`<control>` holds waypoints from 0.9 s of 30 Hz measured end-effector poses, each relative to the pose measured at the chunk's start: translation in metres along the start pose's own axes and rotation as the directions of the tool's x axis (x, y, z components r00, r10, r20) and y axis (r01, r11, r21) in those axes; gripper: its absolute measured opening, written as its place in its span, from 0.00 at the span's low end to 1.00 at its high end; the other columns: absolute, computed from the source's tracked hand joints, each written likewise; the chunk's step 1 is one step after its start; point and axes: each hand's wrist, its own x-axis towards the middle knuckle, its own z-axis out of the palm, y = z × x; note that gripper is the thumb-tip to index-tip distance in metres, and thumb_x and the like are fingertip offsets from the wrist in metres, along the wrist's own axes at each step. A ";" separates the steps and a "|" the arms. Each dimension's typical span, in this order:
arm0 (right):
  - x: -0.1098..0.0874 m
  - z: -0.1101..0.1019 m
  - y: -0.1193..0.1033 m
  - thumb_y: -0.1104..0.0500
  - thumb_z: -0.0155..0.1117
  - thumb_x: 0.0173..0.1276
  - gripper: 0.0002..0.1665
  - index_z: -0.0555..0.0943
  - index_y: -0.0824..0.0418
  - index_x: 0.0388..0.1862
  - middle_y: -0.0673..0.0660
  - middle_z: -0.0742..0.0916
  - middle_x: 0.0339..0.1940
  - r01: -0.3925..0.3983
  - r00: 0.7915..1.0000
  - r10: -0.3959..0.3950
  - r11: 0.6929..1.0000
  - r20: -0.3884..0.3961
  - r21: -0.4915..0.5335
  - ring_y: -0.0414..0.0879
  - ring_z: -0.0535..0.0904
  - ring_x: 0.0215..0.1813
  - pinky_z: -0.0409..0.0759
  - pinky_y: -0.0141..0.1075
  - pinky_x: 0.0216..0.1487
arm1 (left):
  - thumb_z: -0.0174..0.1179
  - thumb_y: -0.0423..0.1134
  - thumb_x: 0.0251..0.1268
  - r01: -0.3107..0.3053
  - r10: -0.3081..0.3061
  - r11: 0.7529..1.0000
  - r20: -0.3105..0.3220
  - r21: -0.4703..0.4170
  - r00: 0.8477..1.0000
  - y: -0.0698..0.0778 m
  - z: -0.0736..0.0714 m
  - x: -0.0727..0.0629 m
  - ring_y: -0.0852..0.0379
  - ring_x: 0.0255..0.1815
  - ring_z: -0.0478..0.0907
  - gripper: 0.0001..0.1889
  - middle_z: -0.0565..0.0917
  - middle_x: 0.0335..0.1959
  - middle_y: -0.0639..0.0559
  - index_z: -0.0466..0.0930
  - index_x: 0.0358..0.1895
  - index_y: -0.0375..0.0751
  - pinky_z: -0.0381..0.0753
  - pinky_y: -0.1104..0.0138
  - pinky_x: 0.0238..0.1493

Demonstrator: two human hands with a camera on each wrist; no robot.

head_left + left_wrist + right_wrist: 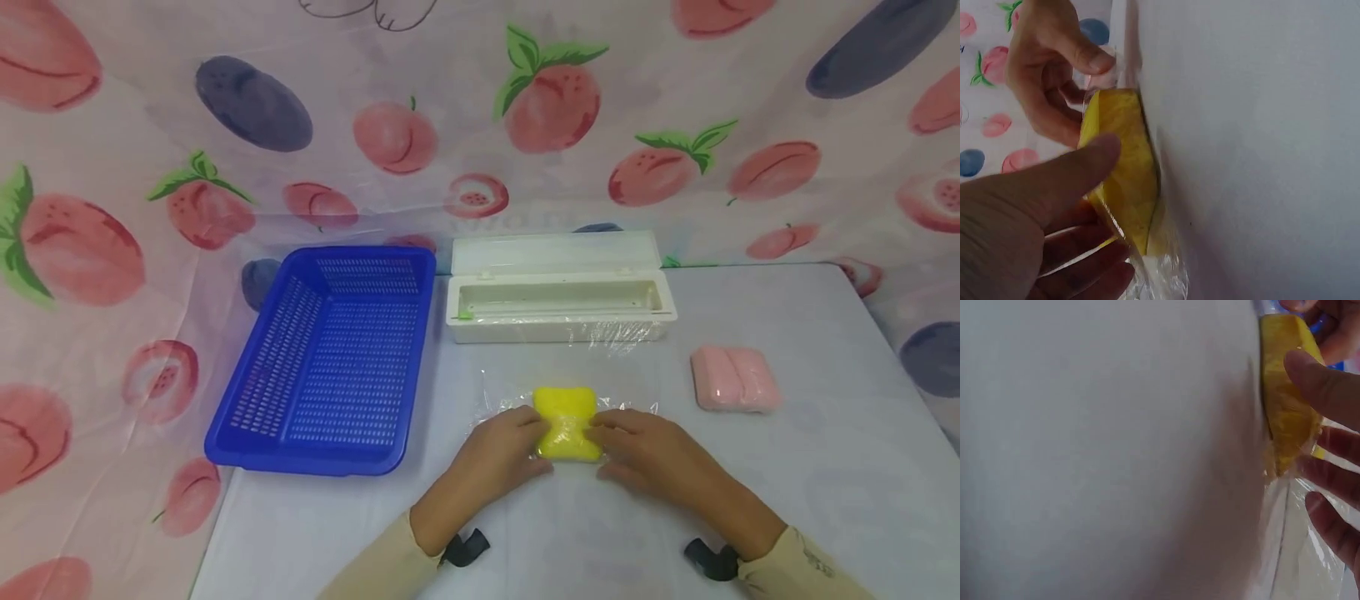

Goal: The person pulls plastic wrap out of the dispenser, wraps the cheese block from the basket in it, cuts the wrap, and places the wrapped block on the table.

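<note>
A yellow sponge (566, 425) with a pinched-in waist lies on the table, with clear plastic film (495, 392) spread behind it and glossy film over its surface. My left hand (498, 450) holds its left end, the thumb (1094, 162) against the near side and the fingers over the film. At the right end my right hand (656, 458) grips it, the thumb (1310, 375) on the near side and the other fingers over the top. Behind the sponge stands a white cling film box (562, 331), its lid raised, film reaching from its front.
To the left is a blue plastic basket (416, 367) with slotted walls. A pink sponge pack (737, 379), apparently wrapped in clear film, lies on the right. A fruit-patterned cloth (450, 100) hangs behind the white table (840, 483).
</note>
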 end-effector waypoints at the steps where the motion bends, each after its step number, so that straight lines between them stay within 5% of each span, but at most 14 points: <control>1: 0.002 0.002 -0.001 0.49 0.85 0.49 0.31 0.86 0.49 0.54 0.47 0.88 0.52 0.009 1.000 -0.009 1.000 0.003 -0.006 0.45 0.85 0.54 0.85 0.42 0.55 | 0.77 0.49 0.56 -0.007 0.007 1.000 -0.006 0.006 1.000 0.001 0.000 0.002 0.64 0.36 0.75 0.18 0.81 0.40 0.59 0.85 0.47 0.48 0.77 0.76 0.39; 6: 0.012 0.005 -0.003 0.55 0.82 0.54 0.25 0.85 0.52 0.52 0.47 0.88 0.47 -0.031 1.000 0.031 0.999 0.005 -0.009 0.45 0.84 0.51 0.85 0.42 0.53 | 0.73 0.43 0.62 -0.037 0.037 0.999 0.016 0.035 0.999 0.001 -0.005 0.010 0.63 0.30 0.71 0.09 0.79 0.34 0.57 0.83 0.40 0.46 0.74 0.75 0.33; 10: 0.022 -0.002 0.001 0.54 0.73 0.67 0.19 0.83 0.51 0.56 0.47 0.88 0.51 -0.194 0.980 0.185 0.973 0.078 0.127 0.44 0.83 0.54 0.83 0.46 0.56 | 0.65 0.42 0.70 0.025 -0.017 0.994 0.079 -0.110 0.997 -0.004 -0.020 0.019 0.62 0.34 0.77 0.10 0.85 0.38 0.54 0.83 0.49 0.42 0.79 0.71 0.38; 15: 0.043 -0.007 0.016 0.52 0.63 0.76 0.14 0.80 0.49 0.58 0.49 0.89 0.50 -0.290 0.954 0.299 0.912 0.012 0.289 0.44 0.85 0.49 0.86 0.46 0.49 | 0.62 0.42 0.73 0.185 -0.188 0.906 0.031 -0.381 0.982 -0.020 -0.032 0.041 0.58 0.41 0.85 0.12 0.89 0.43 0.48 0.80 0.53 0.42 0.84 0.67 0.43; 18: 0.058 -0.005 0.026 0.51 0.66 0.74 0.17 0.81 0.52 0.58 0.52 0.90 0.47 -0.264 0.948 0.305 0.911 -0.087 0.316 0.45 0.86 0.43 0.85 0.41 0.42 | 0.61 0.45 0.74 0.216 -0.288 0.872 -0.105 -0.440 0.952 -0.027 -0.029 0.057 0.55 0.42 0.86 0.11 0.90 0.42 0.48 0.81 0.49 0.42 0.84 0.66 0.42; 22: 0.074 0.003 0.037 0.50 0.70 0.71 0.26 0.80 0.56 0.64 0.57 0.90 0.52 -0.285 0.927 0.344 0.905 -0.150 0.315 0.48 0.86 0.46 0.84 0.41 0.41 | 0.61 0.48 0.74 0.217 -0.374 0.867 -0.295 -0.449 0.879 -0.031 -0.018 0.071 0.54 0.42 0.87 0.14 0.89 0.44 0.49 0.82 0.51 0.42 0.85 0.65 0.44; 25: 0.083 0.009 0.043 0.50 0.68 0.72 0.25 0.79 0.56 0.65 0.58 0.90 0.50 -0.330 0.903 0.395 0.891 -0.172 0.313 0.49 0.86 0.44 0.83 0.43 0.41 | 0.66 0.49 0.70 0.215 -0.389 0.868 -0.345 -0.447 0.854 -0.031 -0.009 0.077 0.54 0.46 0.86 0.18 0.87 0.48 0.48 0.80 0.54 0.41 0.86 0.64 0.48; 27: 0.088 0.011 0.045 0.52 0.68 0.72 0.23 0.78 0.56 0.63 0.60 0.91 0.44 -0.350 0.886 0.423 0.879 -0.191 0.323 0.50 0.85 0.39 0.82 0.43 0.38 | 0.69 0.50 0.67 0.232 -0.417 0.847 -0.327 -0.478 0.848 -0.031 -0.005 0.080 0.53 0.44 0.85 0.20 0.86 0.47 0.47 0.77 0.53 0.42 0.85 0.64 0.46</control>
